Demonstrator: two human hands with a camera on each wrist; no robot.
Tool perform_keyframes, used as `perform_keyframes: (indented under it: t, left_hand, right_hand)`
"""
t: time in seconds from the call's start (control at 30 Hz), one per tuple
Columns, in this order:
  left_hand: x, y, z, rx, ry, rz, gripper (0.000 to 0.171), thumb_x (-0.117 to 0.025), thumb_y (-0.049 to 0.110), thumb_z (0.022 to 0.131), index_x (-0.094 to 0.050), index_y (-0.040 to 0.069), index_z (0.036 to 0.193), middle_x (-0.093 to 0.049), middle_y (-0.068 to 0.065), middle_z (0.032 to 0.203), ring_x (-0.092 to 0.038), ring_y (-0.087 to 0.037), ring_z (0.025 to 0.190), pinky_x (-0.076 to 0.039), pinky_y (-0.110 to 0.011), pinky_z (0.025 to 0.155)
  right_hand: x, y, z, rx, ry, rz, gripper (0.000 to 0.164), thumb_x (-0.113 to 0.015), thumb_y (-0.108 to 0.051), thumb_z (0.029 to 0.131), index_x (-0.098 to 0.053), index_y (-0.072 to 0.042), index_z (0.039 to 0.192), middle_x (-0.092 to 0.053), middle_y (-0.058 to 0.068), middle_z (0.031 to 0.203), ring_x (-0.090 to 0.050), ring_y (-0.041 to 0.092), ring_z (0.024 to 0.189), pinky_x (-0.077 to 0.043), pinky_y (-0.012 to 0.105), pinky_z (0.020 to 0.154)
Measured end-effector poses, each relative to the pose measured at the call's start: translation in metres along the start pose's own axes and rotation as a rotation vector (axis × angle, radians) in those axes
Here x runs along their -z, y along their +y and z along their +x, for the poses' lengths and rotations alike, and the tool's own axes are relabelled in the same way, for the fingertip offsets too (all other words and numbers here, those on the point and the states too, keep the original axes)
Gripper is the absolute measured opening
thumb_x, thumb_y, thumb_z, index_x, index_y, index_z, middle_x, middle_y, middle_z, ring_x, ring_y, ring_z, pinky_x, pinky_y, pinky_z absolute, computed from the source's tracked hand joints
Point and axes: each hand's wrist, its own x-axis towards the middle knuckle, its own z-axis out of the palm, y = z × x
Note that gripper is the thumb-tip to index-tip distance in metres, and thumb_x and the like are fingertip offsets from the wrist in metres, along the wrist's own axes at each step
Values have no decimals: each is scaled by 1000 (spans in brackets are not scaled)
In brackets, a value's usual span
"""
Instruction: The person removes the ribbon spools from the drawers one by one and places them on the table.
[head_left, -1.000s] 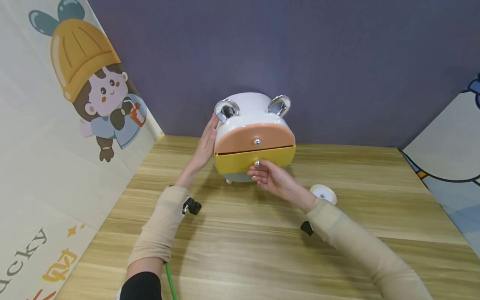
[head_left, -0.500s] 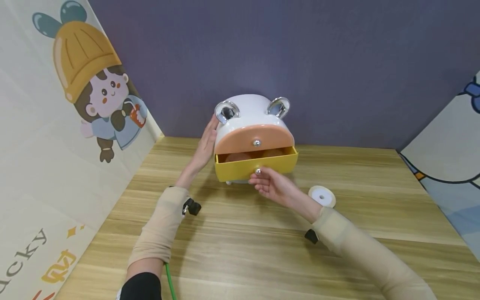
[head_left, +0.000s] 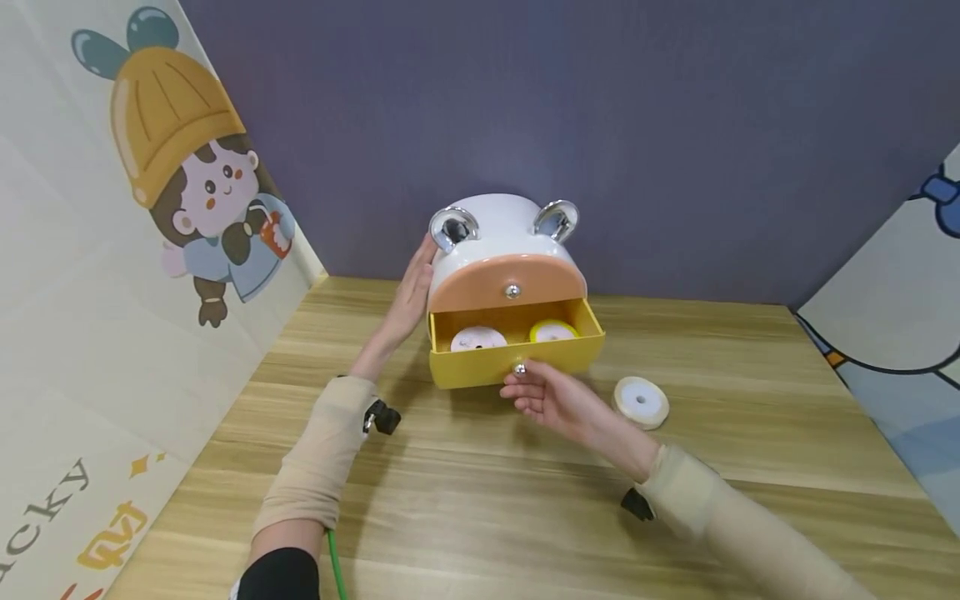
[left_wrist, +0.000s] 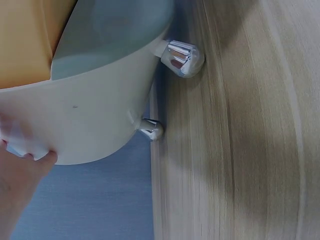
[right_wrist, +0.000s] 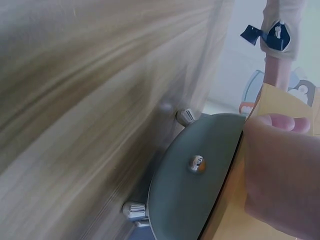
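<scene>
- At the far middle of the table (head_left: 450, 508), the yellow drawer (head_left: 468, 370) stands partly out of the white cabinet (head_left: 498, 218), its inside visible from above.
- Knob (head_left: 520, 368), centre of the drawer front: right hand (head_left: 555, 402) has it pinched between thumb and forefinger, other fingers loosely bent below.
- Left hand (head_left: 407, 298) lies along the cabinet's left side, fingers mostly straight, holding nothing. Reads as bracing; can't tell how hard it presses.
- Step in hand, my read: opening the drawer by its knob. Can't tell if it's at its stop.
- Inside: white disc (head_left: 477, 337) left, yellow-rimmed disc (head_left: 554, 331) right, apart. Front wall hides their near edges.
- Next move, my judgement: any further pull calls for a straight draw toward the near side, left hand bracing so the cabinet doesn't slide. Overdoing it could tip the drawer or pull it free. Reaching in would need the right hand off the knob first.
- Above: orange drawer (head_left: 476, 285), closed. Below: grey-green drawer (right_wrist: 187, 200), also closed.
- Under the cabinet: chrome foot (left_wrist: 185, 59) on the table.
- Right of the cabinet and nearer: pale spool (head_left: 641, 402) flat on the table, just beside the right wrist; contact unclear.
- Behind everything: dark wall (head_left: 675, 150).
</scene>
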Motion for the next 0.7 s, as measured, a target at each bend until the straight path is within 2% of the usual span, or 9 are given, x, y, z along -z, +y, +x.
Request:
perform_keyframes:
  t: [0.27, 0.47, 0.7]
  left_hand:
    - [0, 0, 0, -2, 4, -1, 51, -24, 21, 109, -20, 12, 159, -8, -8, 169, -7, -27, 157, -6, -58, 126]
    - [0, 2, 0, 0, -4, 8, 52, -24, 14, 108, -19, 12, 159, -8, -9, 169, -7, -28, 157, -7, -57, 126]
    - [0, 2, 0, 6, -3, 11, 52, -23, 14, 108, -18, 12, 159, -7, -9, 169, -6, -28, 157, -7, -57, 126]
  right_hand:
    - [-2, 7, -12, -12, -11, -15, 33, -37, -29, 108, -63, -11, 99, -74, -2, 91, -65, 6, 83, -52, 16, 75]
    - [-1, 9, -18, 1, -9, 3, 31, -40, -30, 108, -63, -11, 99, -74, -2, 91, -65, 6, 83, -53, 16, 75]
    - [-4, 12, -25, -1, -16, 3, 31, -41, -31, 107, -64, -11, 101, -75, -2, 93, -65, 6, 84, -53, 16, 76]
